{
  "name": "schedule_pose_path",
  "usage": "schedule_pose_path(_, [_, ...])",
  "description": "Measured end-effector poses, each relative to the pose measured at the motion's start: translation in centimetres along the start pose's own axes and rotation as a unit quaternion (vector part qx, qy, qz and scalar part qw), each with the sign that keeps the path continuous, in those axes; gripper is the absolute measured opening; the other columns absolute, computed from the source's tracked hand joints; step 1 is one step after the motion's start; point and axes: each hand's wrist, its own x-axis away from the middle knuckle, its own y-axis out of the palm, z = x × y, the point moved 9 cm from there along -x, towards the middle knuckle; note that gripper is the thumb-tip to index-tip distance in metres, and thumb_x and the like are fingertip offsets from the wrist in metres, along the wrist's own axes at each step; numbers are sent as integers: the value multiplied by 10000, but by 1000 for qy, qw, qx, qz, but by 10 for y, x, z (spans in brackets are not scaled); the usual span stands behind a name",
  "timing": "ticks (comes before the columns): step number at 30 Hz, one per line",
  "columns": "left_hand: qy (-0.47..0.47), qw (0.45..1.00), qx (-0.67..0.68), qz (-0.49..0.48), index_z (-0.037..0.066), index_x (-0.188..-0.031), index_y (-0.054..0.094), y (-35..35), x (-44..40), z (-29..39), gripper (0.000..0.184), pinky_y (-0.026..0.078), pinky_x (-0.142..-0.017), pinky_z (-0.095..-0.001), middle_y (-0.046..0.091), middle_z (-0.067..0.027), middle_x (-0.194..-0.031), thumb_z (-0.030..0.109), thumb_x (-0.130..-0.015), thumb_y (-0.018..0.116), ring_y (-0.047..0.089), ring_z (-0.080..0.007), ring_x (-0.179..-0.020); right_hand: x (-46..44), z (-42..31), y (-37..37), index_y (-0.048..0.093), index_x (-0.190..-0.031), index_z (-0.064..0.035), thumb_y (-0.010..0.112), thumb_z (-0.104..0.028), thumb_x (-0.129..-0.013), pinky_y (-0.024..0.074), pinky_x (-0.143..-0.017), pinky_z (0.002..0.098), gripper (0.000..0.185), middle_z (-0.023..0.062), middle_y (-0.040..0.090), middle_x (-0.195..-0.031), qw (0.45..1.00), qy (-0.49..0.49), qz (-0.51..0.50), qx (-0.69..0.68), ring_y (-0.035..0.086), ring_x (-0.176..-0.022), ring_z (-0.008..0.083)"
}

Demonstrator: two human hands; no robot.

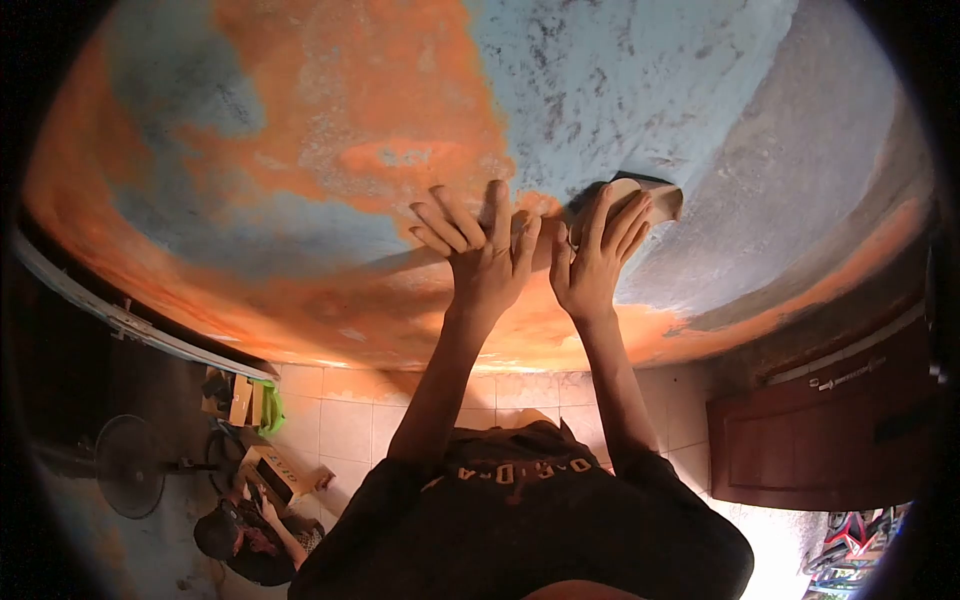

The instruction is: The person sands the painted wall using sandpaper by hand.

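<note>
In front of me is a wall with patches of orange, pale blue and grey, worn and blotchy. My left hand rests against it, fingers spread and holding nothing. Just to the right, my right hand presses a bent sheet of sandpaper onto the blue area. The sheet has a tan back and a dark edge that curls away from the surface. Part of the sandpaper is hidden under the fingers.
A standing fan is at the lower left. Near it a person sits by a cardboard box. A green bag lies behind them on the tiled floor. On the right is a brown door.
</note>
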Motion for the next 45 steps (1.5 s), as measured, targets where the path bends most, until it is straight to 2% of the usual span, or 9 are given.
schedule_pose_path(2, [24, 999, 24, 23, 152, -1428, 416, -1, 4, -2, 578, -28, -983, -794, -39, -375, -1528, 514, -981, 471, -101, -681, -1334, 12, 3, 12, 280, -1512, -2, 466, -398, -965, 63, -1107, 677, 701, 440, 70, -1507, 1000, -3, -10, 13, 27, -1420, 584])
schedule_pose_path(8, [30, 999, -3, 25, 169, -1379, 467, 10, 18, -12, 531, 12, -989, -786, 66, -320, -1518, 512, -975, 487, 1, -650, -1338, 43, 0, 38, 289, -1516, -18, 457, -440, -966, 31, -1112, 672, 713, 441, 81, -1504, 999, -7, -34, -9, 32, -1421, 583])
schedule_pose_path(16, [9, 1000, 6, 8, 170, -1351, 482, 13, 25, -13, 510, 15, -1008, -774, 164, -301, -1475, 491, -957, 525, 88, -625, -1330, -25, -27, 3, 295, -1524, -46, 241, -431, -1026, -10, -1137, 627, 632, 352, 70, -1563, 998, -23, -42, -36, 26, -1454, 518])
schedule_pose_path(22, [-2, 1000, 8, 0, 134, -1348, 457, 13, 24, -14, 538, 41, -999, -771, 190, -296, -1441, 468, -938, 553, 104, -623, -1319, 35, -2, 41, 300, -1517, -29, 370, -371, -1016, -48, -1141, 611, 611, 372, 59, -1554, 998, -15, -53, 10, 5, -1459, 512])
schedule_pose_path(29, [45, 998, 9, 44, 134, -1410, 408, 24, 37, -16, 591, -52, -1018, -770, -23, -295, -1554, 474, -946, 544, -31, -620, -1365, -31, 3, -5, 357, -1494, -32, 363, -426, -1014, -60, -1131, 628, 621, 357, 72, -1560, 998, -5, 51, 46, -23, -1465, 496])
schedule_pose_path(35, [-1, 1000, 13, 2, 105, -1347, 494, 21, 30, -13, 532, -69, -1030, -751, -42, -298, -1559, 480, -969, 510, -93, -606, -1382, 62, 19, 55, 209, -1530, 12, 307, -432, -1025, -74, -1130, 618, 680, 376, -4, -1554, 995, -23, 10, 101, -46, -1454, 518])
schedule_pose_path(39, [31, 998, -5, 62, 100, -1353, 481, 27, 39, -13, 535, -73, -1039, -740, -42, -305, -1557, 478, -976, 502, -101, -609, -1380, -9, 10, 9, 192, -1533, 15, 261, -423, -1026, -74, -1129, 617, 674, 352, -4, -1568, 998, 12, 37, 47, -61, -1460, 500])
schedule_pose_path(41, [51, 998, -16, 31, -16, -1409, 317, 30, 39, -9, 667, -80, -1008, -766, -148, -388, -1508, 487, -992, 449, -184, -650, -1340, -27, 6, -1, 245, -1526, -6, 262, -414, -1025, -80, -1128, 620, 646, 359, 12, -1563, 998, 15, 53, 24, -62, -1457, 506])
schedule_pose_path(45, [46, 999, -24, 18, -22, -1428, 282, 31, 37, -8, 696, -81, -996, -777, -167, -398, -1501, 489, -988, 453, -194, -658, -1333, 8, 15, 19, 307, -1510, -11, 273, -388, -1022, -83, -1120, 637, 617, 370, 44, -1556, 999, 22, 33, 15, -51, -1453, 519])
